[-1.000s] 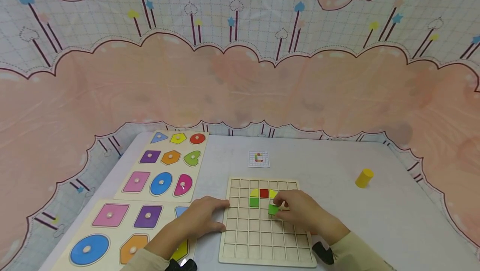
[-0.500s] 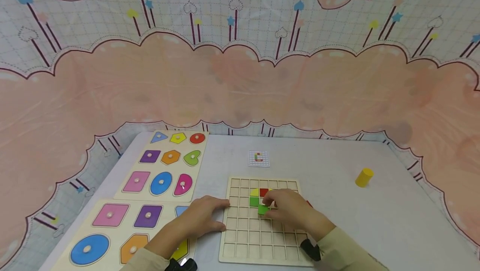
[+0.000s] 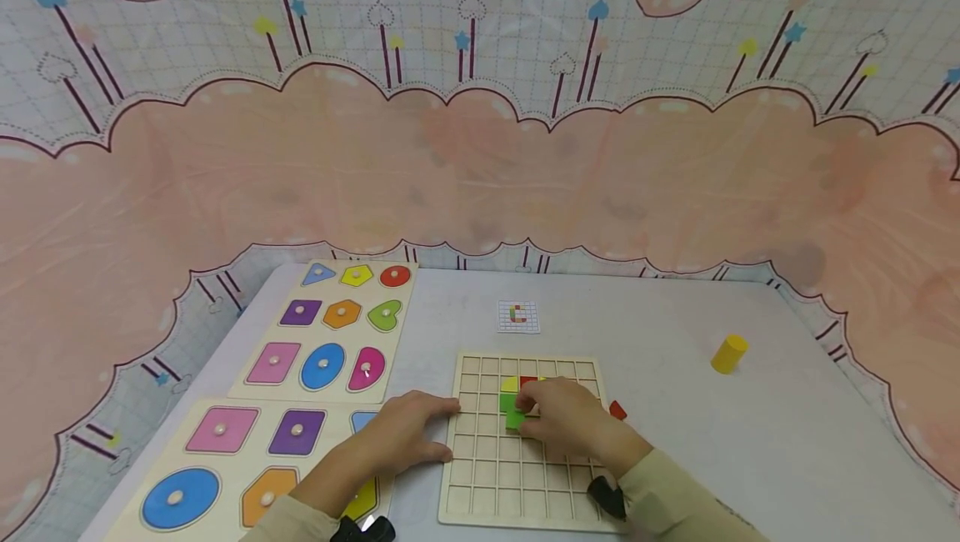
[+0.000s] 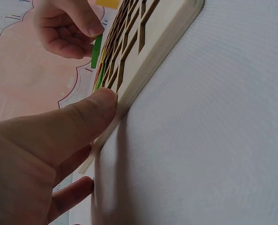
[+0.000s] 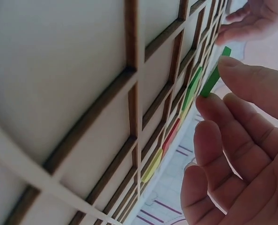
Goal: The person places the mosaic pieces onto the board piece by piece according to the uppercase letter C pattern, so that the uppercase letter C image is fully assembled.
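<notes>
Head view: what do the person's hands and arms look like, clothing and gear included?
The left hand and right hand wear no gloves. Beige sleeves end short of both hands, with a black device beside each; no cables show.

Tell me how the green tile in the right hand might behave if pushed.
The green tile is probably stiff: its edge looks straight, pinched by the right hand. Being thin, it's likely light. Flat-faced, it would probably slide rather than roll, perhaps catching on the ridges of the grid board.

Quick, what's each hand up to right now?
Left hand: open, touching the edge of the grid board.
Right hand: holding a green tile, pinched between thumb and finger.
</notes>
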Demonstrator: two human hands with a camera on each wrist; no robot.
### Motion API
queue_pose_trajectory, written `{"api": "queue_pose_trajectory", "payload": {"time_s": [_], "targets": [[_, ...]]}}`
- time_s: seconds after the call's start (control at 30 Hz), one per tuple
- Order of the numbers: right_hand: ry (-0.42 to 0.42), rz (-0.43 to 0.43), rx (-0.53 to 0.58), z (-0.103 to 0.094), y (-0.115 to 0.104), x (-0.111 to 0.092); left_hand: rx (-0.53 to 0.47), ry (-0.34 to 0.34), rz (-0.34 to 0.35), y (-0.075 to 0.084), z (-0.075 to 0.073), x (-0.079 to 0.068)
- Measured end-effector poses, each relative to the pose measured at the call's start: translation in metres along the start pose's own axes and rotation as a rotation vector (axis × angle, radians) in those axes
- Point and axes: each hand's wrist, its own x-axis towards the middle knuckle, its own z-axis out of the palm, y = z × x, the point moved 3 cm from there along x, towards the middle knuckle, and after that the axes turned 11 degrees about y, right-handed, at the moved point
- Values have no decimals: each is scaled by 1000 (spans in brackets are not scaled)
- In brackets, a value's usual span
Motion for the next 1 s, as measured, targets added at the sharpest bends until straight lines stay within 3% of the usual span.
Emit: {"api": "queue_pose_trajectory", "payload": {"time_s": [0.6, 1.0], "targets": [[-25, 23, -17, 4, -2, 3, 3, -3, -4, 1, -1, 0], [6, 5, -41, 6, -3, 5, -4, 2, 11, 0, -1, 0]]}}
